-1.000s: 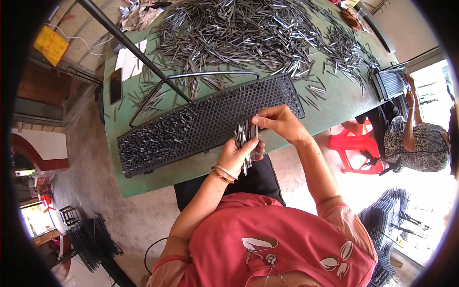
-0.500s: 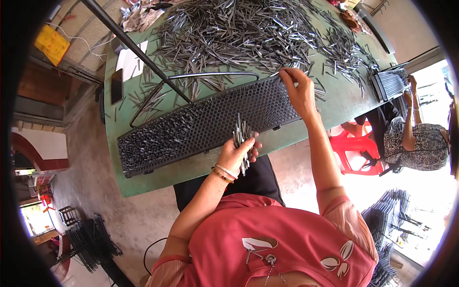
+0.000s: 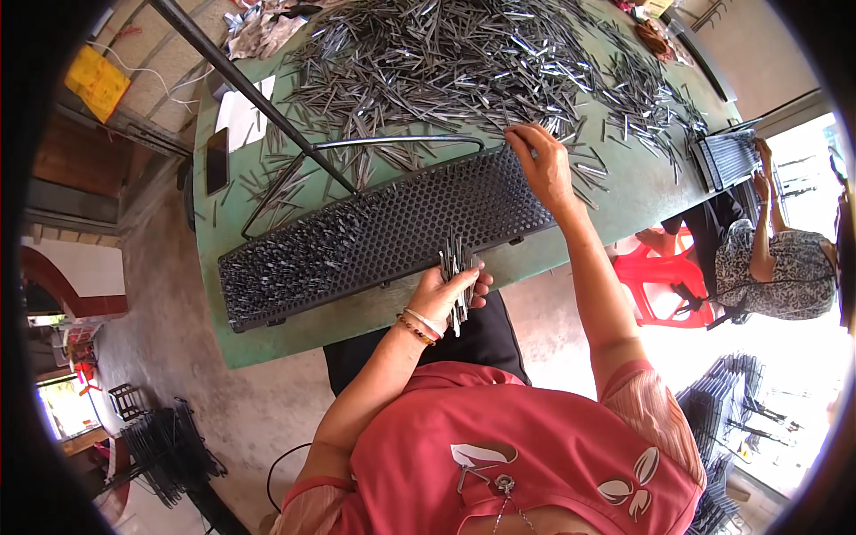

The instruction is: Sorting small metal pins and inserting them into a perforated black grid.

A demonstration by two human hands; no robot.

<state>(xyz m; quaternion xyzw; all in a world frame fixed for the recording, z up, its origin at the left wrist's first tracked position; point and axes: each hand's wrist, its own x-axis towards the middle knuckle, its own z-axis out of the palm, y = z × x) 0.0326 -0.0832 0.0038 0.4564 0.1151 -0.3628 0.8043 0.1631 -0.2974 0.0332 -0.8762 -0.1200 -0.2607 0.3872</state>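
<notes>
My left hand [image 3: 448, 292] grips a bundle of thin metal rods [image 3: 456, 267] upright near the front edge of the green table [image 3: 357, 316]. A long black perforated tray [image 3: 392, 227] lies across the table; its left part is filled with rods standing in the holes. My right hand [image 3: 542, 165] reaches over the tray's far right corner and touches loose rods at the edge of a large heap of metal rods [image 3: 464, 58]. Its fingers are curled on the rods; whether it has picked any up is unclear.
A dark metal pole [image 3: 241, 85] slants over the table's left side, and a bent wire loop [image 3: 392, 143] lies behind the tray. A phone [image 3: 217, 160] and paper [image 3: 241, 111] sit at the left. Another person [image 3: 776, 267] works at a second tray [image 3: 727, 159] beside a red stool [image 3: 660, 276].
My right hand left the bundle in my left hand and reached out past the tray to the rod heap. The left hand stayed put with its bundle.
</notes>
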